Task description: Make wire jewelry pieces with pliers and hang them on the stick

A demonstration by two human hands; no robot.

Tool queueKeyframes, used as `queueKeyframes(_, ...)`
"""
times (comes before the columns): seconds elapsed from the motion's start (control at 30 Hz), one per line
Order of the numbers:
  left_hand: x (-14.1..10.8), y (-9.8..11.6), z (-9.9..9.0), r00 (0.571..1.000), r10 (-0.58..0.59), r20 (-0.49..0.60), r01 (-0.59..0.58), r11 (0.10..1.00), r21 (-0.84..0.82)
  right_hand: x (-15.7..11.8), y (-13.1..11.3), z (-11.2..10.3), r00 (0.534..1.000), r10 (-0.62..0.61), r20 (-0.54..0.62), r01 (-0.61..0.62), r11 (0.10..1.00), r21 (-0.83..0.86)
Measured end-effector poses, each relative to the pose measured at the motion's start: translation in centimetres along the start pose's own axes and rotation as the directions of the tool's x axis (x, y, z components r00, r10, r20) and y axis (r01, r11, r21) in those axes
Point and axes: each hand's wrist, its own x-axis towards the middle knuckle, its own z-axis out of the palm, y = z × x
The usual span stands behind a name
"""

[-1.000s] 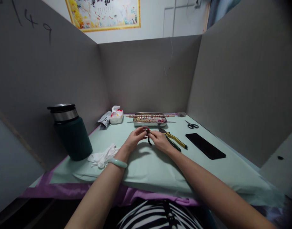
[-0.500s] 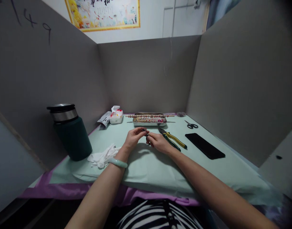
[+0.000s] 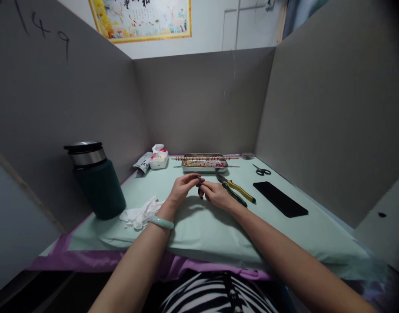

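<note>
My left hand (image 3: 182, 187), with a pale green bangle (image 3: 161, 222) on its wrist, is closed in a pinch above the middle of the table. Fingertip to fingertip with it, my right hand (image 3: 215, 193) is closed too. Between them is a small dark thing (image 3: 200, 184), mostly hidden by the fingers and too small to name. Just right of my right hand lie pliers (image 3: 235, 190) with yellow and green handles. Beyond both hands stands a metal tray (image 3: 204, 169) holding red, white and gold bits, with beaded sticks (image 3: 204, 159) laid across it.
A dark green flask (image 3: 100, 187) stands at the left, beside a crumpled white cloth (image 3: 141, 214). Tissues (image 3: 158, 158) and a foil packet (image 3: 143, 163) sit at the back left. Scissors (image 3: 262, 171) and a black phone (image 3: 279, 199) lie right. Grey panels (image 3: 202, 104) enclose the table.
Both hands stay in nearly the same place. The fingertips have shifted slightly around the small dark thing, which has tilted a little.
</note>
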Motion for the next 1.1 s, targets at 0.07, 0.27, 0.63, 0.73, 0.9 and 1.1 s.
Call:
queueKeyframes(0.07, -0.1, 0.1, 0.0, 1.0, 0.007, 0.004, -0.007, 1.0, -0.001, 0.0, 0.1, -0.2, 1.0, -0.004, 0.014, 0.004, 1.0, -0.005)
queueKeyframes(0.27, -0.1, 0.3, 0.1, 1.0, -0.003, 0.023, 0.003, 1.0, 0.003, 0.2, 1.4, -0.4, 0.995, -0.013, 0.1, 0.006, 0.998, 0.067)
queueKeyframes(0.63, 0.1, -0.1, 0.2, 0.997, -0.048, -0.063, 0.04, 0.992, -0.121, 0.3, 0.0, -1.2, 0.959, 0.086, 0.271, -0.176, 0.929, 0.325)
queueKeyframes(0.73, 0.2, 0.0, 0.1, 0.992, -0.044, -0.117, 0.019, 0.978, -0.206, 0.1, -0.2, -2.3, 0.911, 0.133, 0.39, -0.287, 0.884, 0.369)
queueKeyframes(0.9, 0.5, -0.3, -0.5, 0.981, -0.03, -0.19, -0.003, 0.985, -0.174, 0.4, 1.2, -2.4, 0.949, 0.267, 0.165, -0.281, 0.957, 0.068)
queueKeyframes(1.1, 0.5, -0.6, -0.4, 0.985, -0.063, -0.162, 0.056, 0.997, -0.047, 0.4, 2.6, -0.9, 0.991, 0.104, -0.085, -0.133, 0.852, -0.507)
